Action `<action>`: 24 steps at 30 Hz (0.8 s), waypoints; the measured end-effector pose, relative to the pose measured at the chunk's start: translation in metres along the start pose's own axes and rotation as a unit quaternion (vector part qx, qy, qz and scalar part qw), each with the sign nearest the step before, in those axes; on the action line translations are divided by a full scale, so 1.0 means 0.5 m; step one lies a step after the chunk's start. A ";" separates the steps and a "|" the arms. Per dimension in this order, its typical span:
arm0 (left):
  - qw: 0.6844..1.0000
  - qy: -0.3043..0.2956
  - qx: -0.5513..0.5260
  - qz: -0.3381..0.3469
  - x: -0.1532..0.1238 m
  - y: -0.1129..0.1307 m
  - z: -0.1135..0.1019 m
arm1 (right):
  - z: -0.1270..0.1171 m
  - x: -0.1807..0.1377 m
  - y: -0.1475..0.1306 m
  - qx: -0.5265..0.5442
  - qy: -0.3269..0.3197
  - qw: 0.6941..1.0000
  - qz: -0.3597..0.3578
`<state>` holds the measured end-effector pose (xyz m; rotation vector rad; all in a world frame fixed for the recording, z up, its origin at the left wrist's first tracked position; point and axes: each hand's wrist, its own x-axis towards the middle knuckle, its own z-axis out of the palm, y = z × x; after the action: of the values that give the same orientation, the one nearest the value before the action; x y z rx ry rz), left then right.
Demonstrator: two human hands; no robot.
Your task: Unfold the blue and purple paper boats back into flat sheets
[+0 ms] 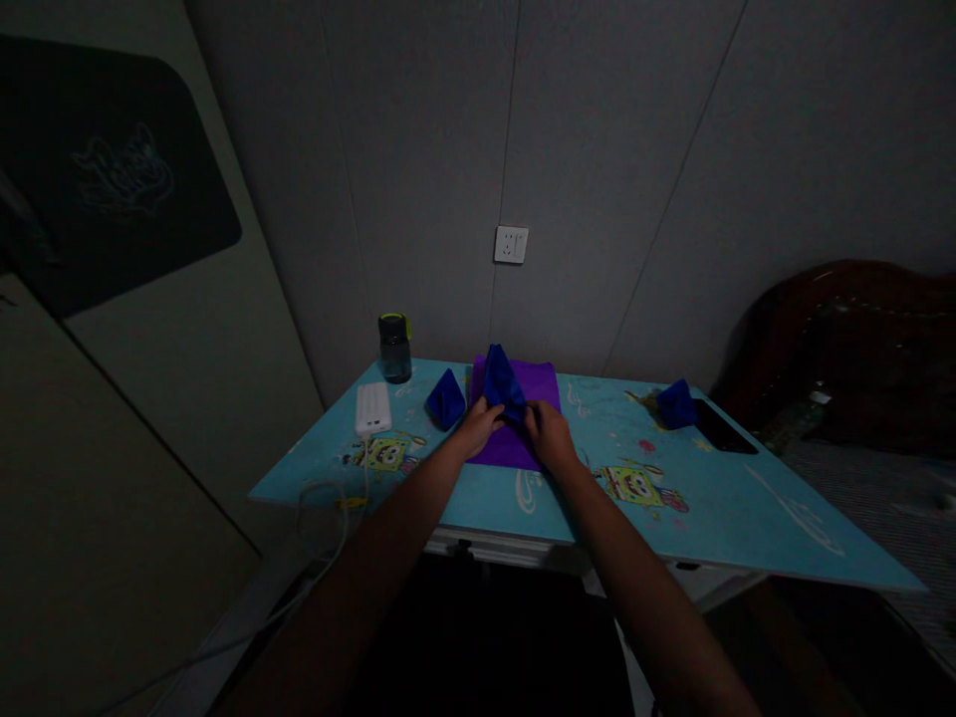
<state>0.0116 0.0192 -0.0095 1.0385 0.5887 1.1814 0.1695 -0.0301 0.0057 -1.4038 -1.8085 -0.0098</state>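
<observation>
And here we are at the purple sheet (542, 383), lying on the blue cartoon-print surface (478, 503), with both hands over it! The left hand (480, 426) has its grip pinched tight, thumb and fingers on the lower left side of a folded blue piece (503, 383). Across from it, the right hand (548, 433) matches, its grip closed down on the piece's lower right side, no visible gap in either. The piece sits above the sheet's middle, pointed end toward the far edge; paper or cloth, I cannot tell.

Containers now! Beyond the sheet's far left corner stands a dark see-through drinking bottle (395, 348), upright, lid on, green loop at the top; too dim to call what is inside. Well right of the sheet, off past the surface, there's a clear plastic bottle (796, 420) with a pale cap, tilted, contents lost in shadow.

Just left of the sheet sits a second folded blue shape (446, 400), and farther left a white power bank (372, 408) with a cable (366, 468) trailing off. Well to the sheet's right, a third blue shape (676, 405) rests right by a black smartphone (723, 428).
</observation>
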 end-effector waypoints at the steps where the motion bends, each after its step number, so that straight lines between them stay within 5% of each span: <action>1: 1.000 -0.001 -0.004 0.001 0.000 -0.002 0.000 | 0.000 0.000 -0.003 0.016 0.024 0.999 0.017; 10: 1.000 -0.002 -0.026 -0.010 0.002 -0.003 -0.004 | 0.013 0.005 -0.013 0.142 0.188 0.962 0.139; 18: 0.998 -0.042 -0.035 0.012 0.000 0.000 0.001 | 0.026 0.015 0.016 0.408 0.184 0.859 0.249; 24: 0.995 -0.090 -0.048 0.012 -0.011 0.016 0.008 | 0.022 0.019 0.023 0.427 0.193 0.838 0.280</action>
<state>0.0096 0.0130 -0.0015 1.0594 0.3761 1.1133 0.1718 -0.0129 -0.0012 -1.0854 -0.8121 0.6889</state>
